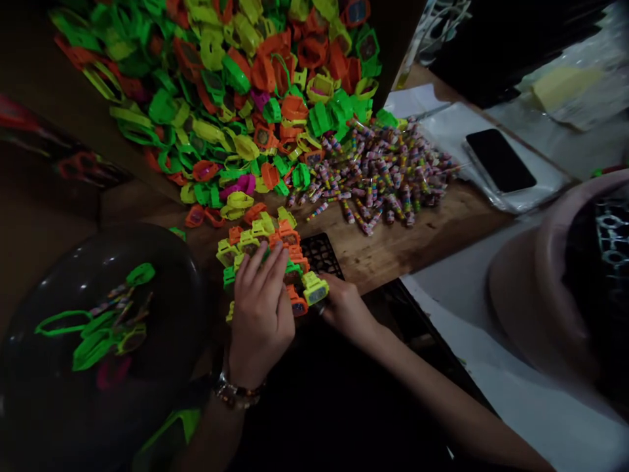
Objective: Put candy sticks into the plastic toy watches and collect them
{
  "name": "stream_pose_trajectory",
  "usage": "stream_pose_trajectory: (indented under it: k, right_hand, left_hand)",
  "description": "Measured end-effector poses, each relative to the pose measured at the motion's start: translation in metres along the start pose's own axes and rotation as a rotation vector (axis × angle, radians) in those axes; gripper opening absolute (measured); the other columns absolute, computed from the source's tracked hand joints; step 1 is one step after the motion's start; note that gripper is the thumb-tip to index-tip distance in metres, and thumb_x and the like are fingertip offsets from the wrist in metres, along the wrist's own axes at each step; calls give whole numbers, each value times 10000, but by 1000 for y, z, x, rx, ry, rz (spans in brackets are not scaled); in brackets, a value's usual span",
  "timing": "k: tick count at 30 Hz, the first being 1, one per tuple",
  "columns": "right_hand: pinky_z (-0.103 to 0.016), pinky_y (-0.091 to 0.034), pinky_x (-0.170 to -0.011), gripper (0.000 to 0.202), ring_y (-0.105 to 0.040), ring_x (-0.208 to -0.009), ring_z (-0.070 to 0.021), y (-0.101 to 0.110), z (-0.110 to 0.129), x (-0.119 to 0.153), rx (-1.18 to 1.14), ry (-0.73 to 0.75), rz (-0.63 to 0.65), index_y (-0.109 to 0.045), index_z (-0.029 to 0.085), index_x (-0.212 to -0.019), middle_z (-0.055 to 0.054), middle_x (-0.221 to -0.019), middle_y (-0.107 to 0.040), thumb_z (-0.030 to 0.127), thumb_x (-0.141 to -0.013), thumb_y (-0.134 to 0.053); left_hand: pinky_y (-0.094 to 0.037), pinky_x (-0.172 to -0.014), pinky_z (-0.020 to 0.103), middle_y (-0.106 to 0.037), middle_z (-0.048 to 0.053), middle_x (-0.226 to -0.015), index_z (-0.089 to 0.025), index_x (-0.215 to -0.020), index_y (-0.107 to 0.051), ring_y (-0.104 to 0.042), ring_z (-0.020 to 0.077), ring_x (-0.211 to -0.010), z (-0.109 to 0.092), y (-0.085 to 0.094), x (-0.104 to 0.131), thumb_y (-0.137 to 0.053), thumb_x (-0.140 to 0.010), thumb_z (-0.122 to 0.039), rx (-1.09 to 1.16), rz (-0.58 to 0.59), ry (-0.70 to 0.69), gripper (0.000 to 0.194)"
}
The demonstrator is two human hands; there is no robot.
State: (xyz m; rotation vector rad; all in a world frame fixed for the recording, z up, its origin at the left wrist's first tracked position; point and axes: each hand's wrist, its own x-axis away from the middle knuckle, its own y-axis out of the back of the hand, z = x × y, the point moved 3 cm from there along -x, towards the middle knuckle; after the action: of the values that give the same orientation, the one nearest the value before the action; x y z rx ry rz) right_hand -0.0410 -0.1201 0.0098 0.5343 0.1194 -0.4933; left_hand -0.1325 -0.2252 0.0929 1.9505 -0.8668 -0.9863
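Rows of yellow, orange and green toy watches [289, 237] stand close together on a black perforated tray [322, 255] at the table's front edge. My left hand [260, 308] lies over these watches with its fingers stretched out. At the right end of the rows, my right hand [344, 305] has its fingers bent beside a yellow watch [315, 288]. Its fingertips are hidden behind that watch, so its grip does not show clearly.
Behind lies a big heap of bright toy watches [246, 147], beside a pile of wrapped candies [388, 170]. A phone [500, 160] rests on plastic at the right. A dark bowl [167, 262] with some watches is at the left, a pinkish bucket [521, 275] at the right.
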Motion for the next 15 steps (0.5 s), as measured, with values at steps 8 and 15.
stream_pose_trajectory:
  k: [8, 15]
  right_hand:
    - [-256, -452, -591, 201, -572, -656, -182, -20, 11, 6, 145, -113, -79, -564, 176, -760, -61, -742, -607, 19, -698, -456]
    - [-290, -505, -638, 260, -614, -685, -186, -2, -5, -5, 70, -31, 185, -656, 182, -804, -76, -810, -665, 28, -680, -485]
  left_hand:
    - [-267, -1137, 491, -424, 119, -1443, -136, -1403, -345, -321, 233, -1380, -3, -2, 1, -390, -893, -175, -57, 66, -3, 513]
    - [-325, -1088, 478, -532, 121, -1352, -139, -1319, -469, -437, 265, -1295, -8, -10, 0, -499, -881, -356, -141, -88, 52, 490]
